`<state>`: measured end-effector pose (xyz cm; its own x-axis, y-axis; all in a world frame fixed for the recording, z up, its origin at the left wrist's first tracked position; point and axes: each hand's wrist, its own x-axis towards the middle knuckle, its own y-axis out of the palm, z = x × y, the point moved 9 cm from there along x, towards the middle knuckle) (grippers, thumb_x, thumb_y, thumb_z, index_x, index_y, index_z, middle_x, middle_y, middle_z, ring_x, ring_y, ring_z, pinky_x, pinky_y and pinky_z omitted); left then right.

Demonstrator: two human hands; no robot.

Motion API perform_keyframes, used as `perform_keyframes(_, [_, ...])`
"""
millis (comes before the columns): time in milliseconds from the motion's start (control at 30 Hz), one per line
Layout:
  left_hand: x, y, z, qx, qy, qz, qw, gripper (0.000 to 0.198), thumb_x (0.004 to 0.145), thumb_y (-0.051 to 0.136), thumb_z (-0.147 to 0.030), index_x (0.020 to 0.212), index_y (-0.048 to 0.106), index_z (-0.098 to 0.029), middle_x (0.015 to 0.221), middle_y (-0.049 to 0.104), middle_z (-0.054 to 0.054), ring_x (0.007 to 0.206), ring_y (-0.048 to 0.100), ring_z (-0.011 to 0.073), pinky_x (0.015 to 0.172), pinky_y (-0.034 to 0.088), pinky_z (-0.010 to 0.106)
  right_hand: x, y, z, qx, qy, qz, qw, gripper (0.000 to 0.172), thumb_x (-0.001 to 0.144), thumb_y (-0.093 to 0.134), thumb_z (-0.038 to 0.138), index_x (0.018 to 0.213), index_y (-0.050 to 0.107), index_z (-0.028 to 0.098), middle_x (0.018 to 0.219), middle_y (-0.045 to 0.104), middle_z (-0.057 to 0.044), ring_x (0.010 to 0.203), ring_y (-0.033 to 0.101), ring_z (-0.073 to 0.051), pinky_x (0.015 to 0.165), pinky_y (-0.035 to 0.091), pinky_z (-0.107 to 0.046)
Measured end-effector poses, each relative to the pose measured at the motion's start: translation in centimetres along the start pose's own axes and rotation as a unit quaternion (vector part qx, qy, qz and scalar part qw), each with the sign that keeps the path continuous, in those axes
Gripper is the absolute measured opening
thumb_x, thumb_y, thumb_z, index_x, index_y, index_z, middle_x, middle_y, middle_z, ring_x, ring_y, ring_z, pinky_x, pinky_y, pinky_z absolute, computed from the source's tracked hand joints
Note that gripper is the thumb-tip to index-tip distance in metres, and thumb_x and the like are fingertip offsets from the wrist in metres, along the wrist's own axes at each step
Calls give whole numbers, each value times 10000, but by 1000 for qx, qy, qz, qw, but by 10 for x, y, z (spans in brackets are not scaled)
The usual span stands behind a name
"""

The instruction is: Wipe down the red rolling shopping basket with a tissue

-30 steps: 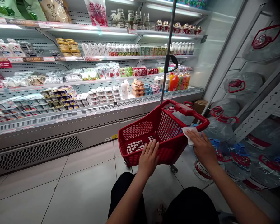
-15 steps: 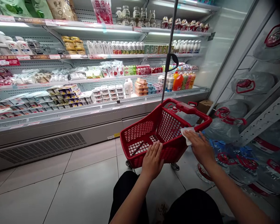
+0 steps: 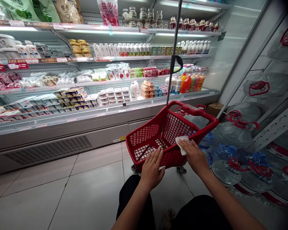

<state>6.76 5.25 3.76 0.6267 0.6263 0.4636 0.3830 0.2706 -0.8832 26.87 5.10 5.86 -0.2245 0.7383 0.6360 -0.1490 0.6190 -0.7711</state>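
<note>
A red plastic shopping cart (image 3: 144, 134) with lattice walls stands in front of me on wheels. My left hand (image 3: 151, 170) rests on its near rim, fingers stretched out and holding nothing. My right hand (image 3: 195, 157) presses a folded white wipe (image 3: 181, 143) against the same rim, further right toward the handle (image 3: 193, 109). Part of the wipe is hidden beneath the fingers. A grey pole (image 3: 175, 41) with a black hook-shaped grip rises behind the cart.
A lit refrigerated case (image 3: 103, 119) with bottles, tubs and packs runs along the back. On the right, large water jugs (image 3: 236, 132) with red handles stand stacked by a white perforated rack post (image 3: 276, 119). Pale floor tiles (image 3: 91, 187) lie at left. A cardboard box (image 3: 214, 109) sits behind.
My right hand has slid the wipe left along the near rim, away from the handle end. My left hand has shifted slightly left and down on the rim. The view has shifted a little.
</note>
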Motion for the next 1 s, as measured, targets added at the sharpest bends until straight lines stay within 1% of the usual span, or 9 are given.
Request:
perform_keyframes(233, [-9, -4, 1, 9, -10, 0, 1000, 776, 972, 564, -323, 1647, 224, -148, 1707, 268, 97, 1570, 282, 256, 1278, 289, 463, 0, 28, 75, 35, -52, 26, 998, 739, 916, 370, 48, 1633, 314, 216, 1570, 528, -56, 1470, 462, -184, 1281, 272, -458])
perform_keyframes(333, [-17, -10, 14, 19, -2, 4, 1000, 729, 999, 532, -327, 1650, 234, -192, 1707, 275, 72, 1564, 299, 241, 1279, 280, 454, -4, 21, 60, 34, -57, 24, 997, 780, 904, 364, 37, 1646, 271, 260, 1569, 530, -31, 1456, 478, -167, 1279, 274, -461])
perform_keyframes(433, [-31, -17, 30, 39, -30, -7, 999, 710, 1011, 521, -340, 1654, 234, -243, 1700, 299, 52, 1559, 309, 263, 1279, 269, 494, -6, 7, 21, 20, -10, 7, 1000, 757, 912, 354, 33, 1629, 322, 275, 1549, 555, -36, 1445, 495, -179, 1277, 272, -473])
perform_keyframes(500, [-39, -18, 33, 47, -51, -13, 998, 735, 1003, 533, -346, 1658, 221, -233, 1700, 300, 60, 1557, 312, 282, 1269, 287, 503, -6, 6, 13, 17, 23, -9, 1000, 726, 913, 345, 31, 1608, 376, 239, 1526, 578, -65, 1448, 492, -205, 1273, 274, -495])
perform_keyframes(600, [-43, -13, 28, 43, -62, -14, 997, 786, 982, 563, -369, 1659, 205, -189, 1705, 278, 96, 1550, 323, 299, 1255, 319, 498, -2, 19, 50, 24, 19, -14, 999, 697, 902, 350, 27, 1581, 424, 165, 1493, 604, -115, 1449, 493, -227, 1271, 276, -503])
perform_keyframes(700, [-43, -10, 27, 35, -62, -17, 997, 770, 981, 565, -356, 1651, 226, -189, 1701, 282, 113, 1543, 341, 296, 1247, 337, 499, 2, 37, 106, 37, -36, 4, 999, 736, 870, 383, 10, 1579, 431, 202, 1515, 589, -66, 1450, 487, -171, 1284, 268, -421])
perform_keyframes(767, [-47, -12, 32, 29, -57, -22, 998, 740, 989, 548, -328, 1645, 235, -187, 1690, 310, 120, 1532, 367, 281, 1234, 362, 484, 0, 37, 118, 41, -62, 9, 997, 760, 857, 383, -2, 1578, 432, 232, 1526, 580, -30, 1445, 487, -143, 1285, 268, -393])
perform_keyframes(933, [-68, -21, 51, 31, -70, -39, 996, 719, 995, 520, -281, 1641, 223, -166, 1651, 390, 137, 1506, 415, 263, 1217, 399, 466, -9, 10, 64, 24, -20, -36, 999, 782, 865, 339, -14, 1606, 375, 233, 1506, 599, -58, 1423, 522, -185, 1267, 301, -472])
perform_keyframes(1000, [-73, -21, 51, 30, -82, -44, 995, 740, 988, 529, -288, 1643, 211, -158, 1645, 399, 146, 1505, 416, 273, 1217, 399, 480, -10, 9, 58, 19, 2, -54, 998, 789, 870, 332, -14, 1623, 340, 223, 1499, 605, -71, 1431, 513, -195, 1275, 286, -472])
